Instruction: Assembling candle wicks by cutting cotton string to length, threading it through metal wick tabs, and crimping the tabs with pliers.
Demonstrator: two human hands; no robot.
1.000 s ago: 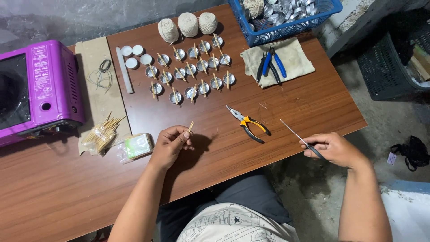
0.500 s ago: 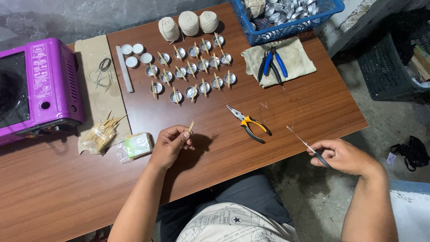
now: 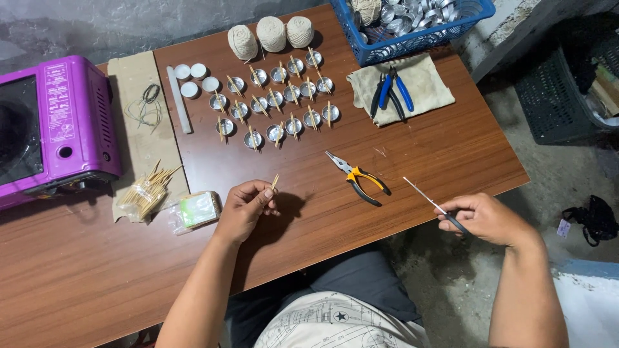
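Note:
My left hand point(image 3: 246, 207) rests on the wooden table point(image 3: 425, 148) and pinches a short wooden stick point(image 3: 275, 182) that points up and away. My right hand point(image 3: 485, 218) is off the table's right front corner and grips a thin metal pick point(image 3: 425, 196) by its dark handle, tip aimed at the table. Yellow-handled pliers point(image 3: 358, 180) lie between the hands. Farther back stand rows of small metal cups point(image 3: 277, 100), each with a stick laid across it.
A purple portable stove point(image 3: 51, 125) sits at the left, beside a cloth with a wire coil point(image 3: 147, 103). A pile of sticks point(image 3: 147, 191) and a small plastic packet point(image 3: 196, 210) lie near my left hand. Three twine balls point(image 3: 271, 33), a blue basket point(image 3: 412, 22), and blue pliers point(image 3: 392, 90) on a cloth are at the back.
My right hand with the pick has drifted slightly right and toward me, off the table edge. My left hand and its stick have stayed put.

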